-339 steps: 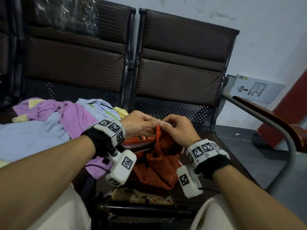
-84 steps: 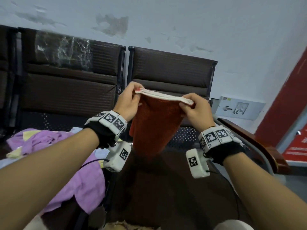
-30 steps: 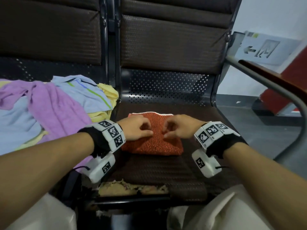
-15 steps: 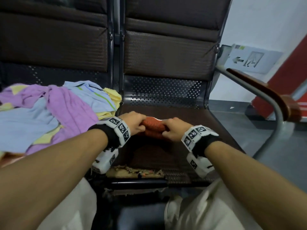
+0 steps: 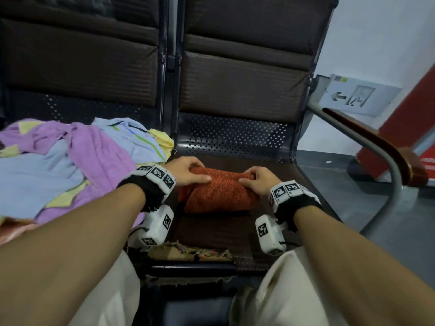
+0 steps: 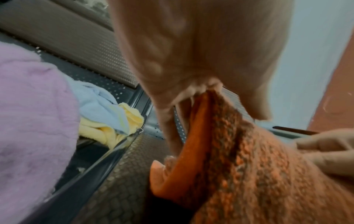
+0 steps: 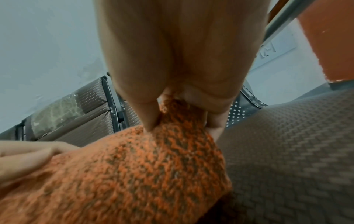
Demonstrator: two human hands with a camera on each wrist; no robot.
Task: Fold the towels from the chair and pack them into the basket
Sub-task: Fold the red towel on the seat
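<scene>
The orange towel (image 5: 217,192) is lying folded on the right-hand chair seat (image 5: 213,229), and both hands are gripping its far edge. The left hand (image 5: 186,171) is holding the far left corner, its fingers (image 6: 173,128) curling under the layers while the thumb is pressing on top; the right hand (image 5: 256,178) is pinching the far right corner the same way, its fingers (image 7: 215,121) tucking beneath the cloth. Holding both ends at once is likely keeping the stacked layers aligned, so the fold is not slipping apart as the bundle is being lifted or doubled over again. The seat is serving as a flat surface to fold against.

On the neighbouring seat to the left, a heap of unfolded towels (image 5: 77,158) in purple, blue and yellow is waiting, close to the left wrist. The basket is not showing in any view, so most of the task appears to be remaining.
</scene>
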